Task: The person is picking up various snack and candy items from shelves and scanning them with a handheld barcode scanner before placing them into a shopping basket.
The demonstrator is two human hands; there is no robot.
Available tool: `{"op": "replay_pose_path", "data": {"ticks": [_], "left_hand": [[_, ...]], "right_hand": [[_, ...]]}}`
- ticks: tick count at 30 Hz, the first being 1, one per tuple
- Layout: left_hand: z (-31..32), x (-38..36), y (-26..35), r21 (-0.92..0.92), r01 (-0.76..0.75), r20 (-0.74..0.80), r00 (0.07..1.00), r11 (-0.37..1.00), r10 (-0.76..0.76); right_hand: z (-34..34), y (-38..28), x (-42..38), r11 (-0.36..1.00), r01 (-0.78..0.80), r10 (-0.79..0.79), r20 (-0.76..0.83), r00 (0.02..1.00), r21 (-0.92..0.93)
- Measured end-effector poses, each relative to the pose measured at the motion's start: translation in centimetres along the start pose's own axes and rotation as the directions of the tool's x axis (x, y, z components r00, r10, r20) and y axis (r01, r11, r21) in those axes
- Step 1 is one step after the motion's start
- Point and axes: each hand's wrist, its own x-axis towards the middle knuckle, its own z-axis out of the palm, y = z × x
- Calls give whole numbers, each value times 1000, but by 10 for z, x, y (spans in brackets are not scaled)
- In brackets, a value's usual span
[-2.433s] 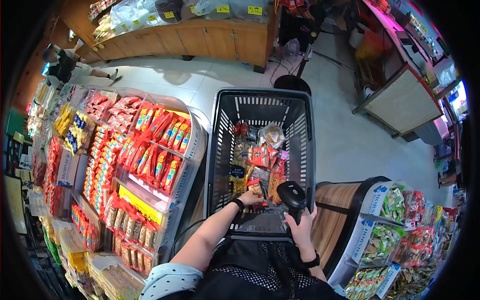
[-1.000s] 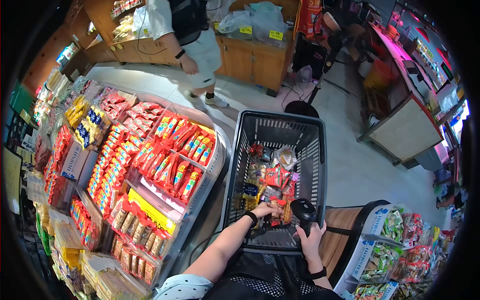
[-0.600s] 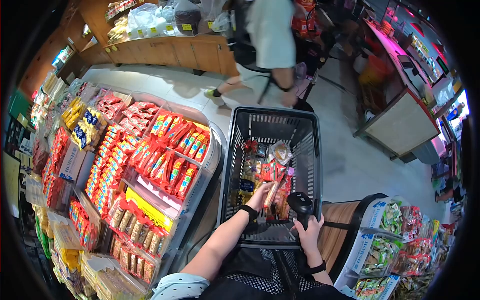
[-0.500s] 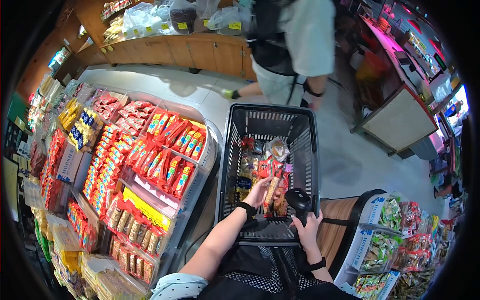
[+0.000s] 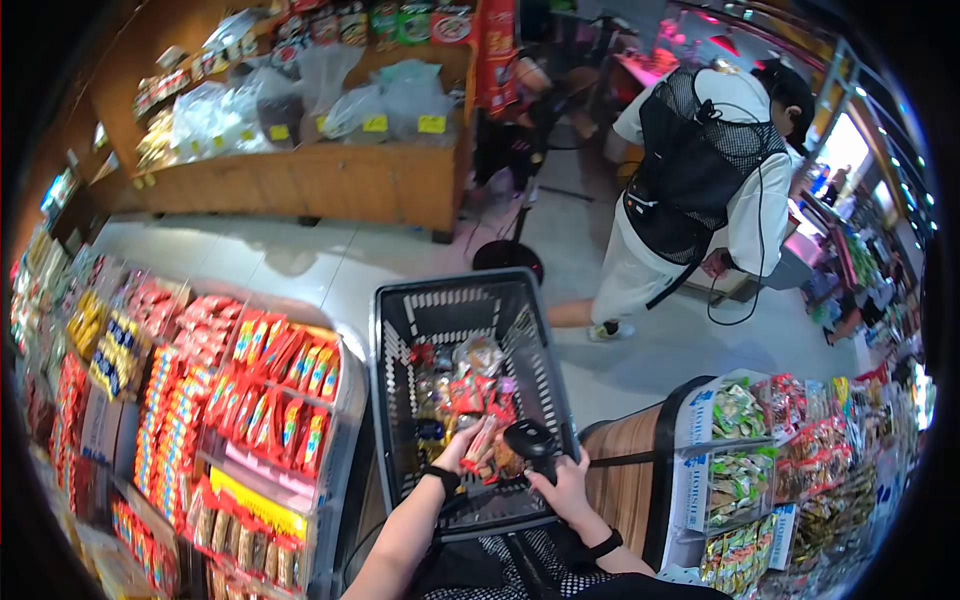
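Observation:
In the head view a black shopping basket (image 5: 395, 330) stands in front of me with several packaged snacks (image 5: 475, 390) in its bottom. My left hand (image 5: 457, 455) reaches over its near left part, closed around a wrapped snack bar (image 5: 483, 438). Close beside it on the right, my right hand (image 5: 568, 490) grips the handle of a black barcode scanner (image 5: 530, 440). The scanner's head is above the basket's near right corner, close to the bar. Part of the load is hidden beneath my left hand and the scanner.
A snack display (image 5: 335, 390) with red packets flanks the basket on the left. On the right stands another rack (image 5: 690, 470) of bagged snacks. A person (image 5: 690, 170) in a mesh vest bends beyond the basket. A wooden counter (image 5: 300, 185) holds plastic bags at the back.
My view has shifted, so the basket appears lower and further left. The person ahead has moved right and now bends forward. Both hands keep hold of the bar and scanner.

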Motion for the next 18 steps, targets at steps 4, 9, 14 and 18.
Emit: {"op": "replay_pose_path", "data": {"ticks": [4,9,14,18], "left_hand": [[4,5,3,31,21,33,999,999,-22],[30,6,4,122,-8,-100,995,993,20],[34,10,3,302,-58,-58,995,952,79],[29,15,11,366,-139,-104,976,920,189]], "right_hand": [[2,13,2,1000,-9,11,70,998,-28],[2,23,6,999,-39,40,90,995,-13],[4,21,6,992,-20,19,-6,1000,-124],[4,20,6,993,-15,7,-63,998,-117]]}}
